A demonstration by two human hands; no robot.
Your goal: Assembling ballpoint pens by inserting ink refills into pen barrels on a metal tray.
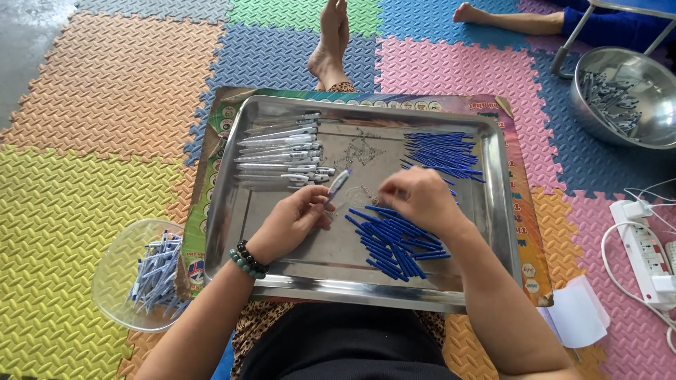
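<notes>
A steel tray (493, 232) rests on my lap. My left hand (290, 219) grips a pen barrel (339, 184) with a blue tip, pointing up and right over the tray's middle. My right hand (415, 197) hovers just right of it, fingers pinched together; whether it holds a small part I cannot tell. Below my right hand lies a pile of blue pen parts (394, 241). A second heap of blue parts (443, 153) sits at the tray's far right. Silver pen barrels (282, 151) lie in rows at the far left. Small springs (361, 149) are scattered in the middle.
A clear plastic bowl (120, 264) of blue-and-white pens stands on the foam mat at left. A steel bowl (658, 112) with grey parts sits at upper right, near another person's leg (514, 21). A white power strip (644, 246) and paper (581, 313) lie at right.
</notes>
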